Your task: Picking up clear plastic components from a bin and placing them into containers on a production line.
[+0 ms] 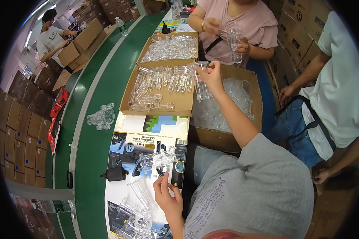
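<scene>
My right hand [211, 75] is raised over the edge between two cardboard boxes, its fingers closed around a clear plastic cup-shaped piece [202, 92]. Low over the printed work sheet [121, 195] is my left hand [169, 197], fingers apart and slightly curled, holding nothing I can see. Just beyond its fingertips lies a clear tubular part [157, 159]. More clear pieces [135, 219] lie on the sheet beside that hand. A small black bottle with a pointed tip [116, 174] rests on the sheet's left edge.
Clear parts stand in rows in a shallow box [125, 104]; another box [193, 36] behind it is heaped with them. A deep carton [256, 99] holds bagged pieces. A clear assembly [101, 117] sits on the green belt [95, 159]. Co-workers are opposite and at right.
</scene>
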Demonstrator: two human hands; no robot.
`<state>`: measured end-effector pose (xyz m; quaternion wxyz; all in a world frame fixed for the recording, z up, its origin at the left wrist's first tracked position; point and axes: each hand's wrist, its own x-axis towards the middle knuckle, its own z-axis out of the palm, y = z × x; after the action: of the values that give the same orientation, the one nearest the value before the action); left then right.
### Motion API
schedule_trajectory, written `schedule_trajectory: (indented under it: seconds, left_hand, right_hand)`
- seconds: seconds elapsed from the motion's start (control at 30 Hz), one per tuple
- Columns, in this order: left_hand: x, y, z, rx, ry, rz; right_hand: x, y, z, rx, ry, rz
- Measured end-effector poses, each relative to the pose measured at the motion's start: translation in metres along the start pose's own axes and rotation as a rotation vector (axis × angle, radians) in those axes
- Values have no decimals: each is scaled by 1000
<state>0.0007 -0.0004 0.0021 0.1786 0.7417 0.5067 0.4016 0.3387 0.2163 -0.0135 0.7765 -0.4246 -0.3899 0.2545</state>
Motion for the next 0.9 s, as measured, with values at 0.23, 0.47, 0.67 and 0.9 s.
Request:
schedule_trajectory:
  seconds: [0.23, 0.47, 0.67, 0.9]
  left_hand:
    - [0, -3, 2, 15, 3, 8]
    - [0, -9, 2, 24, 14, -16]
    - [7, -5, 3, 91, -55, 11]
    - [3, -10, 4, 112, -119, -34]
  right_hand:
    - [-15, -2, 13, -42, -223, -11]
    - [-79, -63, 69, -651, -656, -44]
    - [-101, -64, 98, -876, -1224, -47]
    - [-112, -50, 125, -765, -915, -288]
